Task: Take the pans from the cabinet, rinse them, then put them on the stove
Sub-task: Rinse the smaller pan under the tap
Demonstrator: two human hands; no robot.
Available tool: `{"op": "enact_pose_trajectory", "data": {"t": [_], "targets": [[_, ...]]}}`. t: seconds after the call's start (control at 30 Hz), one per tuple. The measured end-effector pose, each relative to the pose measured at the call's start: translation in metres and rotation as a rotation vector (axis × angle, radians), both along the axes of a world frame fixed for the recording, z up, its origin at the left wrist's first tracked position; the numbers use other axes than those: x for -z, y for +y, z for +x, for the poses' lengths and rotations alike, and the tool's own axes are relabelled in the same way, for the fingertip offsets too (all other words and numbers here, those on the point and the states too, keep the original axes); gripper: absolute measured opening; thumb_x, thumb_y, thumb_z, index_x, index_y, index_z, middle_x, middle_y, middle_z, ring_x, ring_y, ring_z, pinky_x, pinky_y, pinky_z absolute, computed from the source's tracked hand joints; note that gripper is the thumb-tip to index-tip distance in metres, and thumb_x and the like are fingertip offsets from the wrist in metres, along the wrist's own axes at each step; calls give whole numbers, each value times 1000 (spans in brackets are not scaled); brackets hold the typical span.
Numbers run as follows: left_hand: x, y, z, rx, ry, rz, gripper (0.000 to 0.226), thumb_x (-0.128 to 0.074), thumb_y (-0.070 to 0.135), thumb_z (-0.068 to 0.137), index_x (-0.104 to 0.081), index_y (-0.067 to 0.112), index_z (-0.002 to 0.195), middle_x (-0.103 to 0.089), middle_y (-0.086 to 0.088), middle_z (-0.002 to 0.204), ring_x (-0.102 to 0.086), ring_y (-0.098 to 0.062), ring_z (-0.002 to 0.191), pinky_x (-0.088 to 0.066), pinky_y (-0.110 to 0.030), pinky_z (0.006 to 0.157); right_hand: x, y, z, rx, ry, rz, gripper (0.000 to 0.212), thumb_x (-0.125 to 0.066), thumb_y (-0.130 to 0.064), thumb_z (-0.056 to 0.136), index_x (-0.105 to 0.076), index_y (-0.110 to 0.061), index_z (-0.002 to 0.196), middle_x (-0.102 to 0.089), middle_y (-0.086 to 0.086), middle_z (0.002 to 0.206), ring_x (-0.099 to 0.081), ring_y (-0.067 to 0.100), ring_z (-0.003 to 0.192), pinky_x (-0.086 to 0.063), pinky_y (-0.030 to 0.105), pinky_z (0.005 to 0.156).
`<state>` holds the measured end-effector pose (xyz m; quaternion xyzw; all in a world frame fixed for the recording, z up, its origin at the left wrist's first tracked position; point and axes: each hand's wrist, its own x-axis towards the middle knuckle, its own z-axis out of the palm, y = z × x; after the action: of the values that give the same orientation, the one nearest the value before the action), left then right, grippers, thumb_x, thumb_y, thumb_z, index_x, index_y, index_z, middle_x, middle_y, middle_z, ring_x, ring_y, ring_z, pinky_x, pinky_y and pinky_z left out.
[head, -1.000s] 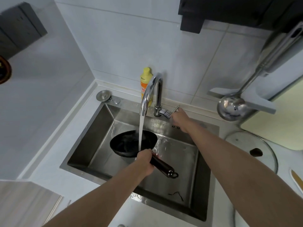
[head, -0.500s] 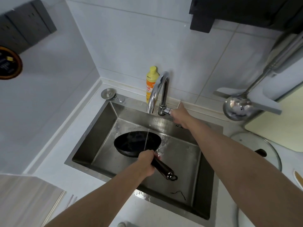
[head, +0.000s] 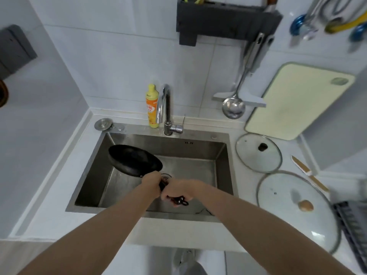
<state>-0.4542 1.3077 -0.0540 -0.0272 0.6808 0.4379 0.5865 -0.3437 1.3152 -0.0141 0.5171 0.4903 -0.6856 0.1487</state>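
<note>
A small black frying pan (head: 135, 160) hangs over the left half of the steel sink (head: 222, 165), tilted down to the left. My left hand (head: 152, 182) grips its dark handle close to the pan. My right hand (head: 179, 190) is closed on the handle's far end, where the hanging loop pokes out below the fingers. The chrome tap (head: 164, 108) stands behind the sink with no water running.
A yellow dish soap bottle (head: 152, 106) stands left of the tap. Two glass lids (head: 258, 151) (head: 296, 211) lie on the counter right of the sink, beside a pale cutting board (head: 297, 100), a hanging ladle (head: 233, 106) and a dark rack (head: 355, 231).
The water has stopped. My right hand left the tap lever and came down onto the pan handle. The pan rose, moved left and tilted.
</note>
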Motion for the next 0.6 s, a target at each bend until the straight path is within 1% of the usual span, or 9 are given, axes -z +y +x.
{"op": "enact_pose_trajectory", "data": {"t": [0.07,0.1,0.17,0.2,0.23,0.3,0.37,0.47,0.6], "targets": [[-24,-11,-2,57,-24,33,8,-44,0,97,-46,6,102,-46,-11,69,-48,-24,59,-48,-35,65,-14,-11,-2,59,13,76,8,-58,-5,93,-51,-9,91,-50,6,66,-48,11,46,-42,19,39],[-33,-17,-4,92,-44,45,4,-46,3,97,-47,5,95,-48,-10,68,-49,-23,58,-49,-32,57,-23,-13,-1,96,34,54,8,-58,-7,93,-52,-9,89,-52,4,63,-49,9,42,-41,17,38],[-48,-27,-8,197,-88,65,18,-46,11,99,-45,7,81,-48,-10,67,-47,-22,56,-43,-22,37,-40,-15,5,178,95,-47,11,-57,-10,95,-53,-9,85,-53,0,58,-48,4,38,-41,15,35],[-55,-33,-9,249,-108,75,22,-45,16,100,-45,8,79,-48,-11,68,-47,-22,56,-40,-18,33,-46,-18,9,221,138,-117,12,-55,-14,97,-54,-9,85,-53,-2,58,-47,2,38,-41,13,36],[-59,-36,-10,287,-124,89,24,-45,21,100,-47,7,81,-51,-11,70,-47,-22,55,-41,-18,33,-49,-20,14,265,186,-198,14,-53,-17,98,-55,-9,86,-52,-4,59,-47,1,39,-41,11,36],[-66,-45,-6,339,-120,96,24,-50,28,99,-53,7,88,-58,-12,74,-52,-21,51,-45,-22,40,-49,-28,23,360,283,-343,19,-51,-22,98,-56,-10,85,-52,-6,59,-48,1,40,-42,10,38],[-67,-52,2,384,-101,98,25,-49,31,101,-55,8,93,-62,-13,77,-53,-19,42,-45,-21,39,-46,-37,32,435,338,-420,18,-52,-23,96,-55,-10,84,-52,-6,59,-50,2,41,-42,11,38],[-72,-54,18,449,-46,78,22,-42,29,103,-52,10,96,-64,-17,83,-50,-19,33,-42,-19,34,-45,-49,46,500,377,-471,16,-57,-23,92,-52,-10,86,-54,-5,61,-51,4,42,-44,13,40],[-72,-49,39,593,11,-5,17,-38,16,97,-53,8,94,-61,-17,78,-50,-22,31,-40,-18,32,-51,-54,67,504,322,-418,20,-60,-25,91,-53,-7,97,-55,-2,65,-53,6,46,-47,15,43]]}}
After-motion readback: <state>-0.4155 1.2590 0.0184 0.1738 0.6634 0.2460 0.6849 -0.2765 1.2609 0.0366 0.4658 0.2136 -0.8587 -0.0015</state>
